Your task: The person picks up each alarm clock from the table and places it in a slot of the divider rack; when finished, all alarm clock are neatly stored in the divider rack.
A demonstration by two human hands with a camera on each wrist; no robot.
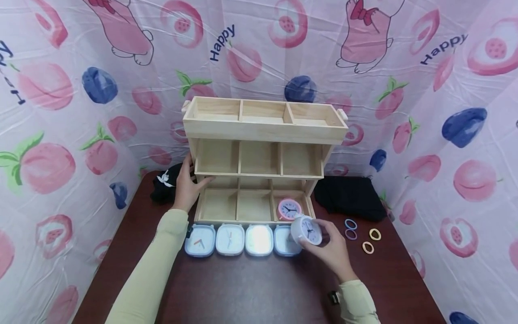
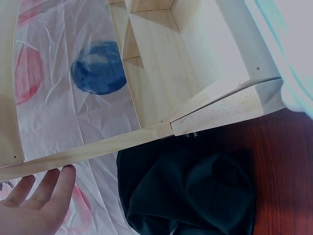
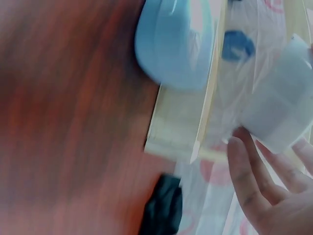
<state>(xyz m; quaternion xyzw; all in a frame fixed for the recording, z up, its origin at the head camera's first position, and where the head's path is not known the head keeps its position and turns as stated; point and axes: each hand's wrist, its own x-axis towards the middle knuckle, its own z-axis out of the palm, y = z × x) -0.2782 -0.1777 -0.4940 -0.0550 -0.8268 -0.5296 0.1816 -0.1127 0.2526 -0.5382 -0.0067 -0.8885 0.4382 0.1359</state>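
My right hand grips a small white alarm clock in the air, in front of the lower right of a three-tier wooden organizer. In the right wrist view the clock's white casing is between the fingers. A pink alarm clock stands in the bottom tier's right compartment. My left hand rests against the organizer's left side; in the left wrist view its extended fingertips touch a wooden side bar. Several light-blue square clocks stand in a row before the organizer, the rightmost partly behind the white clock.
Black cloth lies right of the organizer, and a black bundle with a white bow sits at its left. Several small hair ties lie on the dark table at the right. A printed curtain surrounds the table.
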